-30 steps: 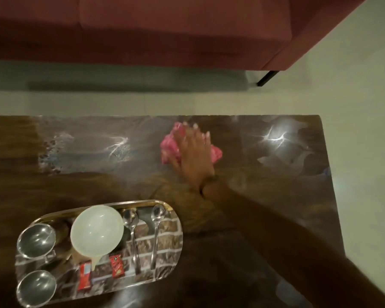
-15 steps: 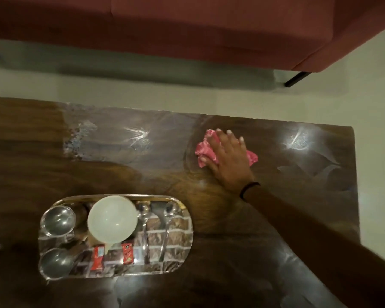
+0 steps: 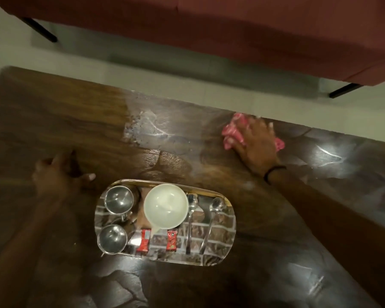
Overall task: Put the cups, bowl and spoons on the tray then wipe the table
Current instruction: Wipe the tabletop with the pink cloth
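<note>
A shiny oval tray (image 3: 227,245) sits on the dark wooden table (image 3: 53,121). On it stand two steel cups (image 3: 118,199) (image 3: 112,239), a white bowl (image 3: 166,206) and two spoons (image 3: 191,218) (image 3: 211,221), plus two red sachets (image 3: 142,240). My right hand (image 3: 257,145) presses flat on a pink cloth (image 3: 230,134) near the table's far edge. My left hand (image 3: 58,176) rests on the table just left of the tray, fingers spread, holding nothing.
A red sofa (image 3: 231,30) on black legs stands beyond the table, with pale floor between. A whitish smear (image 3: 142,127) marks the table left of the cloth. Bright light reflections show on the table's right side.
The view has swung left, so the table's left end and my left hand now show. My right hand has stayed on the pink cloth and pushed it closer to the far edge.
</note>
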